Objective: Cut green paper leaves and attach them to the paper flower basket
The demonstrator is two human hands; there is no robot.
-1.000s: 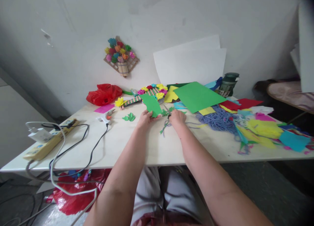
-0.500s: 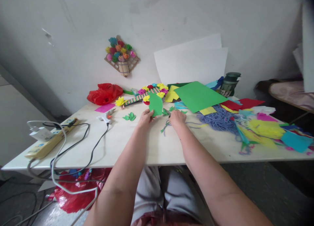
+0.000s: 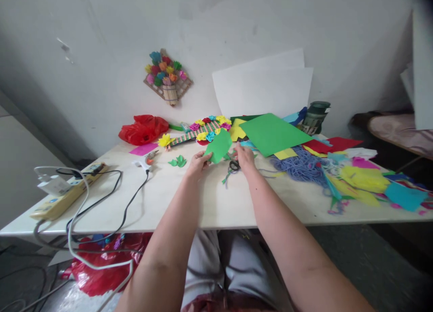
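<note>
My left hand [image 3: 199, 164] pinches the lower left edge of a rounded green paper piece [image 3: 219, 146], which tilts to the right above the table. Just right of it is my right hand [image 3: 244, 157], its fingers parted and raised toward the paper's right side. The scissors [image 3: 234, 166] show their dark handle loops beside and below that hand, outside its fingers; whether they touch it is hard to see. Green scraps and thin strings lie around them. Cut green leaves [image 3: 177, 161] rest on the table left of my left hand.
Behind the hands lies a woven strip with paper flowers [image 3: 192, 134]. A glue gun [image 3: 144, 162] and a power strip [image 3: 64, 195] with cables are at left. To the right are a green sheet [image 3: 275, 134], blue-purple yarn [image 3: 301, 164] and coloured paper scraps.
The green paper has tilted to the right in my left hand. My right hand has moved slightly right and its fingers have loosened, leaving the scissors' handles in plain view.
</note>
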